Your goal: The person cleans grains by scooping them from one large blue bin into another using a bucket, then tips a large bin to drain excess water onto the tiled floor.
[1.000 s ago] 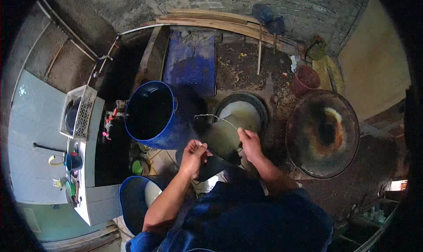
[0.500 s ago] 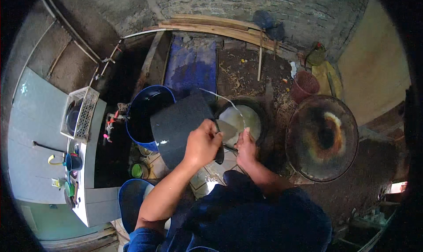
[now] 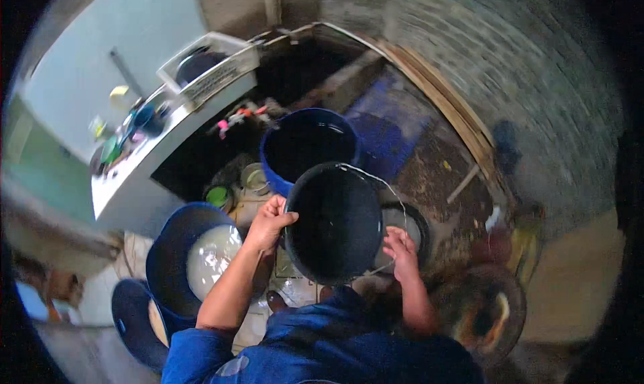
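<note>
A black bucket (image 3: 333,223) is held up in front of me, its round mouth turned toward me. Its inside is too dark to tell whether anything is in it. My left hand (image 3: 270,224) is closed on the left rim, thumb over the edge. On the opposite side my right hand (image 3: 401,248) has its fingers curled at the thin pale wire handle (image 3: 384,184), close to the right rim. Partly hidden behind the bucket, a dark round vessel (image 3: 421,224) holds pale cloudy liquid. Beyond stands a blue tub (image 3: 270,171) of dark liquid.
At my left, a dark blue tub (image 3: 157,266) holds whitish liquid, with another dark container (image 3: 127,317) beside it. A counter (image 3: 127,196) carries a white plastic crate (image 3: 228,72) and utensils. A large round blackened pan (image 3: 513,317) lies at right. Planks (image 3: 436,88) run along the wall.
The bucket has gone from tipped over the vessel of cloudy liquid to mouth facing me. My left hand now grips its left rim. The view has swung left, showing the tub of whitish liquid.
</note>
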A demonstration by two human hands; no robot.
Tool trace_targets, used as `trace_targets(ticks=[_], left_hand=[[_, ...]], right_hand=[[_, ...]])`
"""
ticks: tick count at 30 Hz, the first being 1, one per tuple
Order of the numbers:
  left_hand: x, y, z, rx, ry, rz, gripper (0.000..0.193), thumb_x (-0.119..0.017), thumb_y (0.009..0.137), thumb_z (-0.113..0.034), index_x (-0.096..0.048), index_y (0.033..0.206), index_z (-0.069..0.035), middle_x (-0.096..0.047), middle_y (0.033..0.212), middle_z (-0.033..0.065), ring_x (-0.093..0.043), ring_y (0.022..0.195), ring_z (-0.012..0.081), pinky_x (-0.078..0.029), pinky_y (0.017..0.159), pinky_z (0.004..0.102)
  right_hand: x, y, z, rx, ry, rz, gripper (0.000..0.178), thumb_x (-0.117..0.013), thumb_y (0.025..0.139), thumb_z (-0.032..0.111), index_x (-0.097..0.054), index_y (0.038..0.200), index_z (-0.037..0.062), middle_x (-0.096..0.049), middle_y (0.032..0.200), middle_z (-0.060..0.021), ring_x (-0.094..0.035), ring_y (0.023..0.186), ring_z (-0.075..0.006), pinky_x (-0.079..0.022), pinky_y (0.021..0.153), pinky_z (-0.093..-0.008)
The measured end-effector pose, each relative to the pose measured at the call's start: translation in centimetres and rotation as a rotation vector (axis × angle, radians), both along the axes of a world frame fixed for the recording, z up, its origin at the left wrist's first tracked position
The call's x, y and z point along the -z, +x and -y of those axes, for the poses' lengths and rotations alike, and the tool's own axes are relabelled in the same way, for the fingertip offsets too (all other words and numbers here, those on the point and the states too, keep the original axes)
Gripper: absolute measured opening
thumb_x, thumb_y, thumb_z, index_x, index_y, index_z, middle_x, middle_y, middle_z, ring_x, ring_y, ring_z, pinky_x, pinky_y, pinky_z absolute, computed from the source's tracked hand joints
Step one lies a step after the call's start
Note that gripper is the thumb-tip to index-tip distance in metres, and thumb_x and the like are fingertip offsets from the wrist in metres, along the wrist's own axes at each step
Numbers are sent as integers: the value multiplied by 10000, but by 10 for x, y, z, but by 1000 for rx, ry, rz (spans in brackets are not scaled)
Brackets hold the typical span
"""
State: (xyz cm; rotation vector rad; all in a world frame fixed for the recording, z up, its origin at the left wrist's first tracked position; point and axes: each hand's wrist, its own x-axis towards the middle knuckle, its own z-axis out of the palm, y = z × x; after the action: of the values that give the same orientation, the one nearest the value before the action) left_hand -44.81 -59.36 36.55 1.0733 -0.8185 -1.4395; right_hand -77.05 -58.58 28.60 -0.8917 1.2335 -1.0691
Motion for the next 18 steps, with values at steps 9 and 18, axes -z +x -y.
trace_targets(ticks=[9, 18], left_hand=[[78, 154, -150, -447, -146, -392, 231, -664, 725, 24, -519, 860, -95, -611, 787, -6, -571, 688, 87, -451, 675, 234], [257, 259, -323, -1287, 649, 266, 377, -657, 770, -296, -522, 1027, -56, -563, 988, 136, -556, 887, 246, -451, 799, 369]], right_hand=[[-4, 168, 32, -562, 263, 268, 643, -531, 837, 118, -252, 1414, 175, -478, 1141, -16, -490, 958, -134, -424, 704, -255], [35, 398, 0, -875, -114, -425, 636, -577, 798, 38, -246, 1341, 10, -508, 1154, -140, -532, 962, -197, -413, 858, -311]])
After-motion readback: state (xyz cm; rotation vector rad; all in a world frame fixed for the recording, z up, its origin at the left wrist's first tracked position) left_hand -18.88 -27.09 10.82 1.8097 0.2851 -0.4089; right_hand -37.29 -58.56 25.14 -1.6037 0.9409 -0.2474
